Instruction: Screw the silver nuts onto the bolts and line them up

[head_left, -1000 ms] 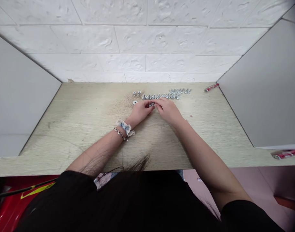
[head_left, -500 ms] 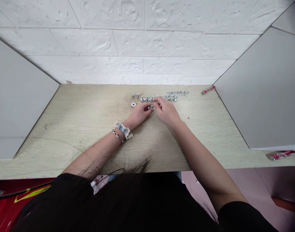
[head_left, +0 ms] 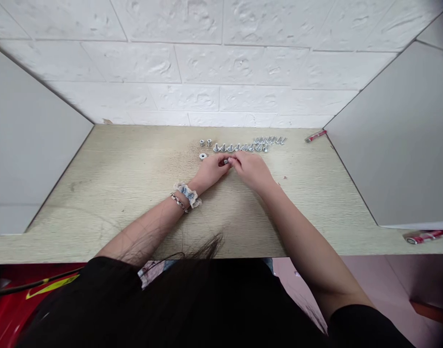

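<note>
Between the fingertips of my left hand (head_left: pixel 211 170) is a small silver metal part (head_left: pixel 226 161), partly covered by the fingers. My right hand (head_left: pixel 253 169) is closed, its thumb and fingertips pinching at the same part, so the two hands meet there. Just behind them runs a row of several upright screws with wide round bases (head_left: pixel 230 148). Several loose screws (head_left: pixel 270 140) lie behind the right end of that row. Two small silver nuts (head_left: pixel 206 143) stand to the left, and a round washer (head_left: pixel 203 156) lies beside my left hand.
The wooden table (head_left: pixel 134 193) reaches back to a white brick wall (head_left: pixel 199 99). Grey panels rise at the left (head_left: pixel 29 145) and right (head_left: pixel 391 145). One red cylinder (head_left: pixel 316 136) lies at the back right, another (head_left: pixel 426 236) near the front right edge.
My right hand has come down from the row of screws to the part in my left hand, and its fingers have closed there. The view has shifted slightly.
</note>
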Available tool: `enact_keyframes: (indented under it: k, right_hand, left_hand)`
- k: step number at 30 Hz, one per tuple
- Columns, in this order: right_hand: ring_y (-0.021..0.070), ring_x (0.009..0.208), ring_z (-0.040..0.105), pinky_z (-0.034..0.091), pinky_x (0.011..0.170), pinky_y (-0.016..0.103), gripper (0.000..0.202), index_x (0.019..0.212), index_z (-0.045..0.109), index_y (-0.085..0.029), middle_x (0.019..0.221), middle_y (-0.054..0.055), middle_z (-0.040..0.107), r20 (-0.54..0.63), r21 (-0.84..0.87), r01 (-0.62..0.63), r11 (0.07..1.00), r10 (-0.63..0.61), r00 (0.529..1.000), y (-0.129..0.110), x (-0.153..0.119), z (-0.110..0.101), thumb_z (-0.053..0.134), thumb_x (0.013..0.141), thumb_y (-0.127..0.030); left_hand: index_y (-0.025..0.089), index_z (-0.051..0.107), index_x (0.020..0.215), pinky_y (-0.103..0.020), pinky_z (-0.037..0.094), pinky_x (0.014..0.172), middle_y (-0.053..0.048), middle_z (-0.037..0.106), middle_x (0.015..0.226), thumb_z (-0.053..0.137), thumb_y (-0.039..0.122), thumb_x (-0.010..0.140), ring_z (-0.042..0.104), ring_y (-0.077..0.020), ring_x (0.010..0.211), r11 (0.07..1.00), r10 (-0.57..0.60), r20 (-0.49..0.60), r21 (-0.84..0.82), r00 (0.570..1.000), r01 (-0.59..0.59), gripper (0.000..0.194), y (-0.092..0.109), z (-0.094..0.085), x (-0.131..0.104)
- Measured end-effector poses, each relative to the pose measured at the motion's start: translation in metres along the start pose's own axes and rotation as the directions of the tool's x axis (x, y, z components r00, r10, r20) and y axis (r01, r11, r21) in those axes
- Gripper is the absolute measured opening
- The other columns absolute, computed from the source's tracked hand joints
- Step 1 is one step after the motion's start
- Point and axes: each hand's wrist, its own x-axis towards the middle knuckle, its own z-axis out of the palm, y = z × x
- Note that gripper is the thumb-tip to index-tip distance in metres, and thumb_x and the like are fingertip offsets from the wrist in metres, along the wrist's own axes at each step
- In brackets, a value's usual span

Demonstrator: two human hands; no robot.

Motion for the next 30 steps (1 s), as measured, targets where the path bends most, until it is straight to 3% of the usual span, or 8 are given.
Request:
enact_keyframes:
  k: [4, 7, 12, 16, 21, 27, 30]
  right_hand:
    - [0.0209, 0.074, 0.058, 0.038, 0.068, 0.031, 0.042, 0.075, 0.062, -0.018, 0.077, 0.009, 0.066, 0.008, 0.007, -0.093, 0.996, 0.093, 0.996, -0.0003, -0.0010, -0.0033, 0.030, 0.095, -0.039]
    - [0.0207, 0.075, 0.058, 0.038, 0.066, 0.030, 0.031, 0.087, 0.061, -0.019, 0.082, 0.007, 0.066, -0.058, 0.099, -0.123, 0.987, 0.129, 0.990, 0.0015, -0.0013, -0.0029, 0.033, 0.093, -0.031]
    - [0.0217, 0.094, 0.057, 0.043, 0.080, 0.033, 0.031, 0.112, 0.059, -0.018, 0.105, 0.010, 0.063, -0.110, 0.189, 0.017, 0.982, 0.004, 0.994, 0.0028, -0.0005, 0.0009, 0.038, 0.090, -0.022]
    - [0.0228, 0.098, 0.056, 0.043, 0.085, 0.034, 0.033, 0.112, 0.061, -0.016, 0.103, 0.012, 0.061, -0.088, 0.139, 0.088, 0.986, -0.076, 0.993, 0.0011, -0.0007, 0.0014, 0.035, 0.092, -0.024]
    - [0.0214, 0.097, 0.055, 0.042, 0.085, 0.033, 0.027, 0.103, 0.063, -0.019, 0.102, 0.009, 0.061, -0.090, 0.158, 0.084, 0.984, -0.070, 0.993, 0.0001, -0.0010, 0.0020, 0.039, 0.090, -0.021]
    - [0.0221, 0.095, 0.055, 0.042, 0.086, 0.035, 0.018, 0.095, 0.061, -0.018, 0.098, 0.009, 0.059, -0.111, 0.212, 0.060, 0.975, -0.037, 0.993, 0.0014, -0.0011, 0.0032, 0.048, 0.087, -0.028]
    - [0.0240, 0.100, 0.053, 0.042, 0.088, 0.037, 0.021, 0.101, 0.059, -0.019, 0.102, 0.009, 0.059, -0.117, 0.216, 0.085, 0.973, -0.061, 0.991, 0.0015, -0.0012, 0.0042, 0.053, 0.083, -0.028]
  left_hand:
    - [0.015, 0.068, 0.101, -0.024, 0.041, 0.065, 0.001, 0.059, 0.062, 0.054, 0.022, 0.078, 0.053, -0.0115, 0.062, 0.998, -0.015, 0.008, -0.053, 1.000, 0.015, 0.028, -0.0046, 0.0007, 0.0017]
    - [0.013, 0.064, 0.104, -0.023, 0.042, 0.062, 0.001, 0.059, 0.066, 0.056, 0.022, 0.077, 0.053, -0.0103, 0.061, 0.982, -0.050, 0.012, -0.182, 0.999, 0.051, 0.029, -0.0066, 0.0004, 0.0031]
    - [0.013, 0.063, 0.095, -0.022, 0.045, 0.064, -0.001, 0.061, 0.078, 0.054, 0.028, 0.081, 0.053, -0.0075, 0.062, 0.894, -0.041, 0.070, -0.443, 0.997, 0.067, 0.023, -0.0026, -0.0013, 0.0026]
    - [0.013, 0.060, 0.088, -0.021, 0.046, 0.063, -0.002, 0.061, 0.078, 0.047, 0.037, 0.087, 0.056, -0.0074, 0.062, 0.807, -0.078, 0.084, -0.580, 0.993, 0.112, 0.028, -0.0016, -0.0009, 0.0017]
    - [0.013, 0.059, 0.086, -0.018, 0.044, 0.056, -0.001, 0.059, 0.072, 0.049, 0.038, 0.088, 0.055, -0.0065, 0.058, 0.786, -0.134, 0.107, -0.594, 0.985, 0.172, 0.027, -0.0026, -0.0005, 0.0028]
    - [0.015, 0.058, 0.103, -0.020, 0.046, 0.056, 0.001, 0.058, 0.069, 0.052, 0.035, 0.086, 0.053, -0.0063, 0.053, 0.741, -0.143, 0.150, -0.639, 0.978, 0.207, 0.027, -0.0027, -0.0004, 0.0027]
    - [0.018, 0.056, 0.114, -0.022, 0.048, 0.057, 0.001, 0.058, 0.067, 0.053, 0.034, 0.085, 0.055, -0.0075, 0.054, 0.719, -0.099, 0.209, -0.661, 0.973, 0.215, 0.033, -0.0028, -0.0003, 0.0003]
